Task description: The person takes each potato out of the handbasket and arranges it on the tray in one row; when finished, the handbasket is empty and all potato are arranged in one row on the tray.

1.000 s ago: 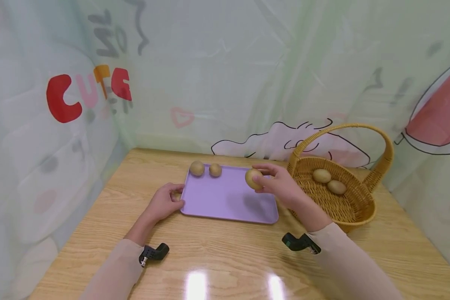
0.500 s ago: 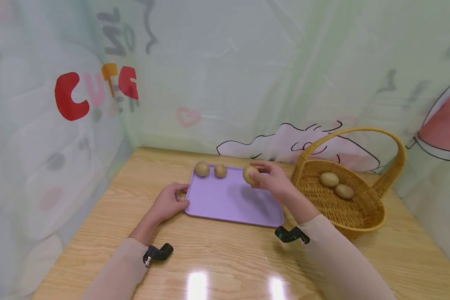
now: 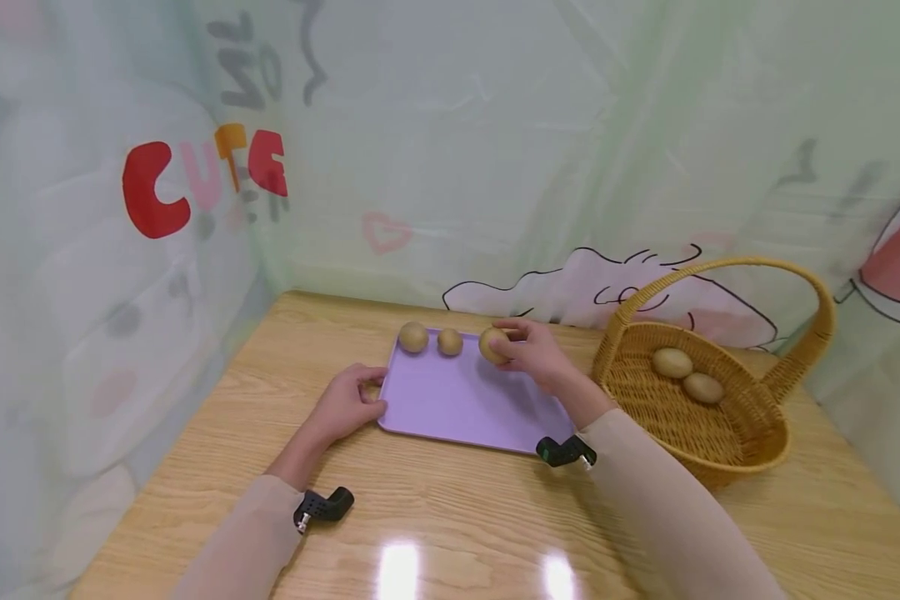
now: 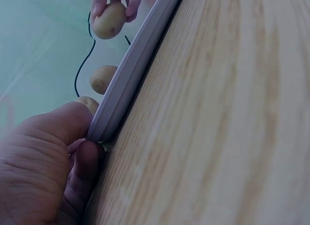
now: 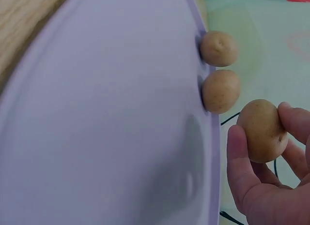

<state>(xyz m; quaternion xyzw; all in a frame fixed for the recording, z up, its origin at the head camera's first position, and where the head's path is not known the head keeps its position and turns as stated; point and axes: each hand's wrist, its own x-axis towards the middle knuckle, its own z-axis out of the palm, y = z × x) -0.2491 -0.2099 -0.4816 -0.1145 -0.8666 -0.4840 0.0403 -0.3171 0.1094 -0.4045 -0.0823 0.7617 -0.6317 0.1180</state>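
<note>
My right hand [image 3: 534, 354] pinches a potato [image 5: 263, 130] between thumb and fingertips, above the back part of the purple tray [image 3: 457, 400]. In the right wrist view a shadow falls on the tray below it. Two other potatoes sit on the tray along its far edge: one [image 3: 413, 337] in the far left corner, the other [image 3: 450, 342] just right of it. My left hand [image 3: 345, 404] grips the tray's left edge; the left wrist view has the thumb [image 4: 72, 119] on the rim and a finger below it.
A wicker basket [image 3: 720, 454] with a tall arched handle stands right of the tray. Two potatoes [image 3: 672, 363] lie inside it. The wooden table [image 3: 435, 508] meets a printed curtain [image 3: 420, 167] at the back and left.
The right hand has carried its potato leftward and toward the tray's far edge, nearer the two potatoes there. The left hand stays on the tray's edge. The head view has shifted slightly.
</note>
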